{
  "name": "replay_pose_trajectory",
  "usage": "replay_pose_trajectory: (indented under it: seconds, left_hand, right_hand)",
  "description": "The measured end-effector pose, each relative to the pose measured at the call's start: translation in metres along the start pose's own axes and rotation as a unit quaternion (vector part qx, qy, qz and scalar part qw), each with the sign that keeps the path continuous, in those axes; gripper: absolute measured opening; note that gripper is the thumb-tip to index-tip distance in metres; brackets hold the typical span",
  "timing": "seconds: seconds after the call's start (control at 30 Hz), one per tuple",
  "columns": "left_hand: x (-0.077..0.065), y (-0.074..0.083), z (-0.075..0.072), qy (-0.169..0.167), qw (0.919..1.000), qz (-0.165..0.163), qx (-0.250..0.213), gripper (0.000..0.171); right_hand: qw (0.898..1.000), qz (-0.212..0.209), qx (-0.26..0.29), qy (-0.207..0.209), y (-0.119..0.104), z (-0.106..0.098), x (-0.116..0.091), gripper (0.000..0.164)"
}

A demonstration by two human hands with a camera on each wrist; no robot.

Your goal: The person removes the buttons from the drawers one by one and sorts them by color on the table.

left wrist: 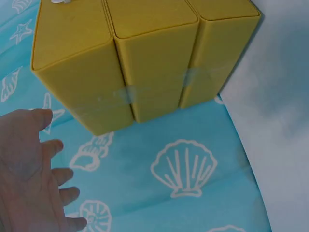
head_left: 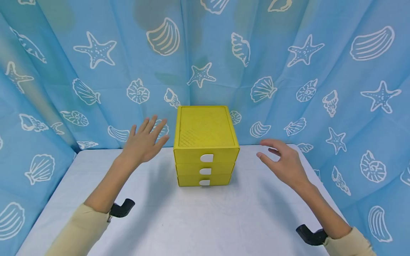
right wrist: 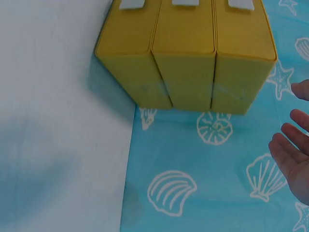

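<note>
A yellow box with three stacked drawers stands on the white table, each drawer front bearing a white tab handle. My left hand hovers to its left, fingers spread and straight, touching nothing. To the right of the box hangs my right hand, thumb and fingers apart and loosely bent with nothing between them. In the left wrist view the left hand appears beside the box's side wall. The right wrist view catches only part of the right hand, apart from the drawers.
A white cloth covers the table. Behind and on both sides hangs a blue curtain with white shells and starfish, close behind the box. A black band with a camera mount sits on the left wrist, and a similar mount on the right.
</note>
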State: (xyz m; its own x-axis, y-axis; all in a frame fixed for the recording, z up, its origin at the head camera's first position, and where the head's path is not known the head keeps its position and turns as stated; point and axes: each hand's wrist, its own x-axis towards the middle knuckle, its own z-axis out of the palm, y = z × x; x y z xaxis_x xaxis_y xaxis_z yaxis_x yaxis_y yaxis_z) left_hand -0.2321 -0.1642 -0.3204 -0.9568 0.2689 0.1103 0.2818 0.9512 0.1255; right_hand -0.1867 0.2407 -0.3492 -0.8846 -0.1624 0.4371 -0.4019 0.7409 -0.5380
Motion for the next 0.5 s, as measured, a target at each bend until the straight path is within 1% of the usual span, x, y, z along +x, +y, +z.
replay_pose_trajectory:
  seconds: [0.23,0.5]
  left_hand:
    - [0.007,0.01,-0.003,-0.019,0.9997,0.014,0.007,0.064]
    - [0.016,0.024,-0.004,-0.024,0.9989,0.04,0.003,0.063]
  right_hand:
    - [0.999,-0.003,0.035,-0.008,-0.014,0.01,-0.009,0.039]
    - [0.997,-0.004,0.078,-0.021,-0.033,0.02,-0.013,0.038]
